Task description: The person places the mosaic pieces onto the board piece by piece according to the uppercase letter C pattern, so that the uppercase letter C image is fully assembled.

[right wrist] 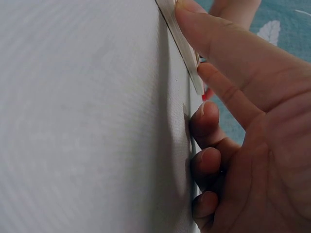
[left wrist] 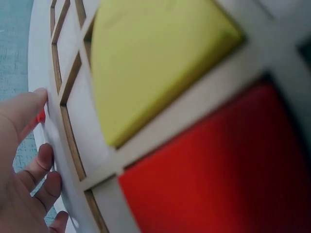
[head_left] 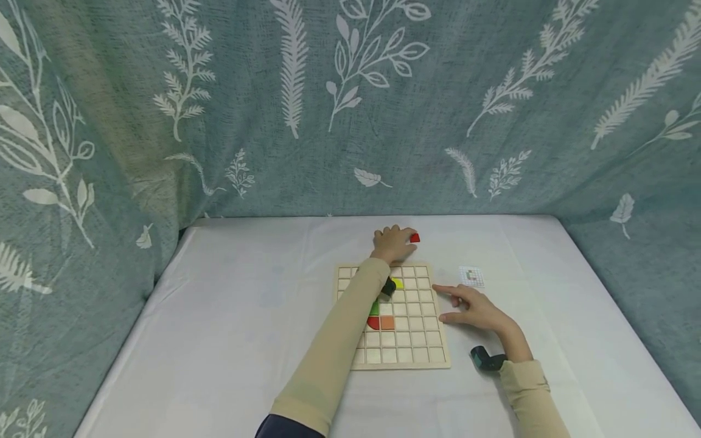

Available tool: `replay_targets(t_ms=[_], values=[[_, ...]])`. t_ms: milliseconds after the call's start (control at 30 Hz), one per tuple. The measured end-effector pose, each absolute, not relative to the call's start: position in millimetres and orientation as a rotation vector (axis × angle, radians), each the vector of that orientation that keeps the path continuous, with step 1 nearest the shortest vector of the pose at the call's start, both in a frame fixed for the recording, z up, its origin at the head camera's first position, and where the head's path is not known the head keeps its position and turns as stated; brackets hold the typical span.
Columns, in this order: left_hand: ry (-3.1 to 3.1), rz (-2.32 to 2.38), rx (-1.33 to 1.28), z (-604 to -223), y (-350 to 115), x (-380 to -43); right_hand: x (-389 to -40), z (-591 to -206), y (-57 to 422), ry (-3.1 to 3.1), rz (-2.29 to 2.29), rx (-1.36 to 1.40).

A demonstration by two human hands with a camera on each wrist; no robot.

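Observation:
Past the far edge of a wooden grid board (head_left: 418, 359), my left hand (head_left: 393, 244) reaches to a small red piece (head_left: 414, 238) on the cloth. Its thumb and forefinger are apart, with the piece at their tips; whether they touch it I cannot tell. My right hand (head_left: 479, 309) rests at the board's right side, thumb and forefinger extended to its edge. Set in the grid are a yellow piece (head_left: 397, 283), a green piece (head_left: 375, 308), a rounded red piece (head_left: 373, 323) and an orange square (head_left: 387, 322). My left forearm hides part of the board.
A small printed grid card (head_left: 471, 276) lies right of the board, beyond my right hand. A white cloth (head_left: 263, 292) covers the table. Behind it hangs a leaf-patterned green curtain (head_left: 312, 176). Each wrist wears a black camera.

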State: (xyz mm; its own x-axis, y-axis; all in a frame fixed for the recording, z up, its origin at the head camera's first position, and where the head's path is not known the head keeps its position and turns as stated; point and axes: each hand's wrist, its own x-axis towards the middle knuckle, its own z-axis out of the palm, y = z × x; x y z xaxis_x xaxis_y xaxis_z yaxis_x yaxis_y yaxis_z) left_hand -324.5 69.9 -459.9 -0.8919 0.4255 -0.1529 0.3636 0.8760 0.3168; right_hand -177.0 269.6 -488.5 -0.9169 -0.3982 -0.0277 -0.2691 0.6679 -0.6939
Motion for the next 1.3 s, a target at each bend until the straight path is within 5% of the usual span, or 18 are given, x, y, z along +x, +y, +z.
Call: replay_targets(t_ms=[1300], values=[[2.852, 0.608, 0.608, -461, 57, -325, -178, -491, 270, 2.696, -1.091, -0.506]])
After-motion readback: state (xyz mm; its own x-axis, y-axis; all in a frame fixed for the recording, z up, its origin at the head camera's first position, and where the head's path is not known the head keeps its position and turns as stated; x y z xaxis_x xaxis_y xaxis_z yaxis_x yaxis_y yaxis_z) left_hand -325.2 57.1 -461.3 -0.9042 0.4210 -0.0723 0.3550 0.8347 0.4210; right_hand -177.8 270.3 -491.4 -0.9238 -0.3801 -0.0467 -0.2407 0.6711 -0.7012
